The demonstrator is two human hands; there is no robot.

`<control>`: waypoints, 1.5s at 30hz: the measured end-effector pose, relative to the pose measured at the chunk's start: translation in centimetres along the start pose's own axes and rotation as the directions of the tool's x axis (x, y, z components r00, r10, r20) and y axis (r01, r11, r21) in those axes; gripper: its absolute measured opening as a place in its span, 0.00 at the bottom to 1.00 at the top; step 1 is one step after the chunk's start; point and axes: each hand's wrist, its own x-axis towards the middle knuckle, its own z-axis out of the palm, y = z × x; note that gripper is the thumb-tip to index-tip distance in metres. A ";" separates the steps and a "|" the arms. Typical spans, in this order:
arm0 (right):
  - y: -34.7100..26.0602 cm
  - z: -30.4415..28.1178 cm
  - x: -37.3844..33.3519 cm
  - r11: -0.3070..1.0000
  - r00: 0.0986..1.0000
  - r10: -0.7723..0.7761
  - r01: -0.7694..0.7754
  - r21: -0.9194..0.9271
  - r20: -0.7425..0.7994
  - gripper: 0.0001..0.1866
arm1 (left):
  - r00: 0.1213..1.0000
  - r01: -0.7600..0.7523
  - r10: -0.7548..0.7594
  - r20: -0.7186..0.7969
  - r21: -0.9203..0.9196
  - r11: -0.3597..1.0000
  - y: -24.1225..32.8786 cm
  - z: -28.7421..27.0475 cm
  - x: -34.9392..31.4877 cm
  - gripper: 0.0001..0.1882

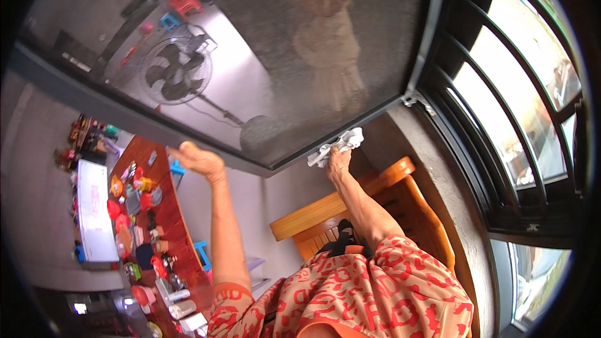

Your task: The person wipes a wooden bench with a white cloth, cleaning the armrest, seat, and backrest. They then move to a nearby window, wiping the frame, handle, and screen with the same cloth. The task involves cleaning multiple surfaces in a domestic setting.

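Observation:
A large glass window pane (369, 37) in a dark frame (188, 134) stands swung inward above me, with a faint reflection in it. My right hand (339, 161) is closed around a crumpled white cloth (344, 142), against the bottom edge of the frame near its lower corner. Some of the fingers are hidden by the cloth. My left hand (201, 161) is raised beside the lower left stretch of the frame, its fingers stretched out and nothing in them. Whether it touches the frame I cannot tell.
Black window bars (494, 87) and a concrete sill (432, 144) lie to the right. Below is a wooden bench (313, 216). A red-brown table (178, 213) crowded with goods stands left, near a white chest (97, 213). A standing fan (175, 72) shows in the glass.

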 end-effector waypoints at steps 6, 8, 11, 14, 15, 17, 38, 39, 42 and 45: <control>4.8 1.4 -5.5 0.809 0.897 0.252 0.012 -0.588 0.364 0.09 | 0.983 0.115 -0.100 0.152 -0.095 0.989 1.5 -0.2 -0.2 0.33; -0.4 3.2 -10.9 0.523 0.751 0.512 0.113 -0.845 0.417 0.18 | 0.967 0.178 -0.152 0.203 -0.117 0.977 0.5 -1.8 -0.2 0.35; -8.5 5.2 -14.4 0.125 0.529 0.600 0.679 -0.723 0.600 0.28 | 0.920 0.287 -0.209 0.330 -0.207 0.935 1.6 -2.4 0.4 0.32; -13.4 6.8 -17.5 0.105 0.513 0.326 0.816 -0.569 0.795 0.22 | 0.873 0.350 -0.212 0.440 -0.259 0.900 2.9 -3.1 1.4 0.27; -14.7 7.2 -18.5 0.111 0.403 0.134 0.902 -0.417 0.905 0.19 | 0.838 0.398 -0.199 0.508 -0.319 0.860 1.0 -3.5 1.4 0.25; -16.4 8.8 -19.8 0.390 0.301 -0.162 0.894 -0.219 0.940 0.16 | 0.778 0.536 -0.270 0.567 -0.374 0.757 3.8 -3.6 2.1 0.25; -8.0 8.8 -20.2 -0.326 -0.127 -0.276 0.945 0.032 0.953 0.10 | 0.615 0.746 -0.444 0.651 -0.298 0.596 -1.5 -4.2 0.8 0.25; -7.3 8.2 -20.0 -0.304 -0.072 -0.194 0.953 0.010 0.978 0.10 | 0.634 0.725 -0.433 0.640 -0.297 0.622 -2.1 -4.4 0.8 0.26; -8.1 5.0 -17.4 -0.005 0.261 0.234 0.964 -0.267 0.937 0.19 | 0.720 0.629 -0.447 0.531 -0.226 0.744 -1.1 -4.9 1.1 0.25; -11.7 0.5 -13.6 0.162 0.450 0.275 0.849 -0.502 0.850 0.24 | 0.929 0.363 -0.369 0.035 0.120 0.924 2.5 -4.4 0.4 0.18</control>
